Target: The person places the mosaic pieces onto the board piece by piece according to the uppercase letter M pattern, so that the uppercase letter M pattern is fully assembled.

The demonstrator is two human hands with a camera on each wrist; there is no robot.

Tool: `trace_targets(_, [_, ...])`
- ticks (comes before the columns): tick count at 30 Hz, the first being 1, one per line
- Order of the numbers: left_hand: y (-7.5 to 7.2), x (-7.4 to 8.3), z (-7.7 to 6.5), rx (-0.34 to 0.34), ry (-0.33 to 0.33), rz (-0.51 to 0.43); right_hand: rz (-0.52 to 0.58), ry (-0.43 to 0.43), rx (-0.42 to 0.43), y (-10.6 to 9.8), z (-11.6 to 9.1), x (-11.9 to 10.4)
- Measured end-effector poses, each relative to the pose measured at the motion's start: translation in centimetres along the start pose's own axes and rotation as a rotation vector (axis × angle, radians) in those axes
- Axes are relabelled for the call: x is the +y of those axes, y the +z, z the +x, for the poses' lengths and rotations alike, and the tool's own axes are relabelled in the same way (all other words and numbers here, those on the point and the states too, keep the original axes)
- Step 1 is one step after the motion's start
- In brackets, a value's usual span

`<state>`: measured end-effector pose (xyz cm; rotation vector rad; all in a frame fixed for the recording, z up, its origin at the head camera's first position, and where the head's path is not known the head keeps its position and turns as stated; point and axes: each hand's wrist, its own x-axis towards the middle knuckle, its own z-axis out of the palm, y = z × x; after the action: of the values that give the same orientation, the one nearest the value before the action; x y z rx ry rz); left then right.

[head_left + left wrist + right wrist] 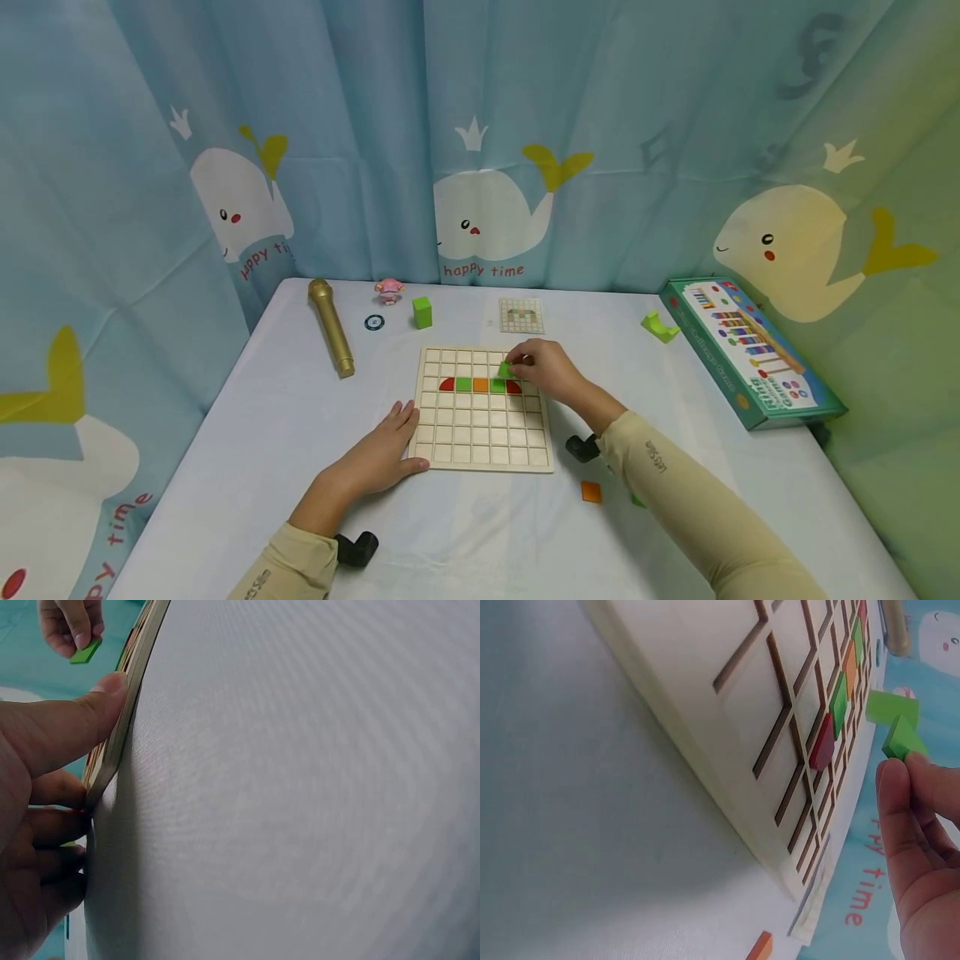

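A pale wooden grid board (480, 435) lies on the white table. One row holds a red rounded tile (447, 384), a green tile (463, 384), an orange tile (481, 385), another green tile (497, 386) and a second red rounded tile (513, 387). Between thumb and fingertips my right hand (553, 368) pinches a loose green tile (901, 740), held above the board just behind that row. My left hand (384, 452) rests at the board's near left corner, its thumb touching the edge in the left wrist view and its fingers lying along the side.
Behind the board lie a pattern card (521, 317), a green block (422, 312), a pink figurine (389, 290), a round chip (374, 322) and a gold microphone-shaped stick (332, 329). To the right are a green curved piece (660, 327), a game box (750, 354) and an orange tile (591, 492).
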<state>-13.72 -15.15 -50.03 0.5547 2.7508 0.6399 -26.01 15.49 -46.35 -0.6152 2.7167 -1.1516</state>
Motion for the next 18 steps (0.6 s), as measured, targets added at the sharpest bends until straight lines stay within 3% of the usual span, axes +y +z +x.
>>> trace_targets(18, [-0.2, 0.2, -0.2, 0.003, 0.028, -0.005, -0.061, -0.030, -0.055, 1.8, 0.5, -1.3])
